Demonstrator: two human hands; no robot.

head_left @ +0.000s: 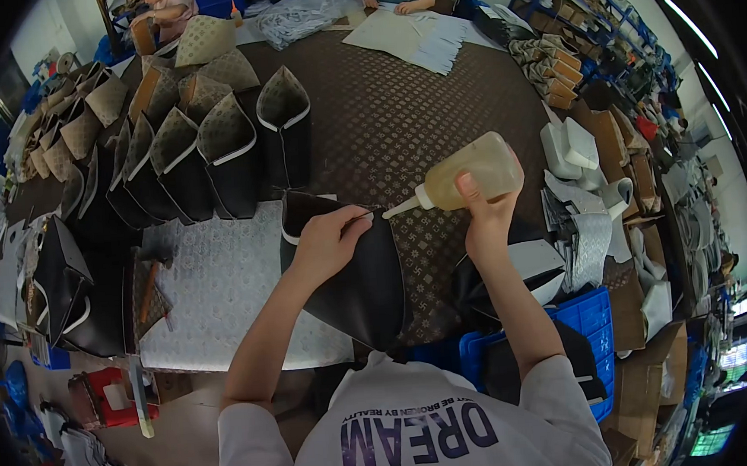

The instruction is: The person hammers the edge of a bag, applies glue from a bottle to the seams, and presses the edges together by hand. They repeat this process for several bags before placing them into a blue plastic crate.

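A black bag body with a pale rim lies on the table edge in front of me. My left hand pinches the upper right part of its rim between thumb and fingers. In my right hand is a squeeze bottle of yellowish liquid, tipped so that its long white nozzle points left. The nozzle tip is close to the rim, just right of my left fingertips. The inside of the bag shows dark at its open top, left of my left hand.
Several black bag bodies stand upright at the left. A white patterned sheet covers the table's near left. Blue crates sit at the lower right. Two people work across the table, one with a hand near pale sheets.
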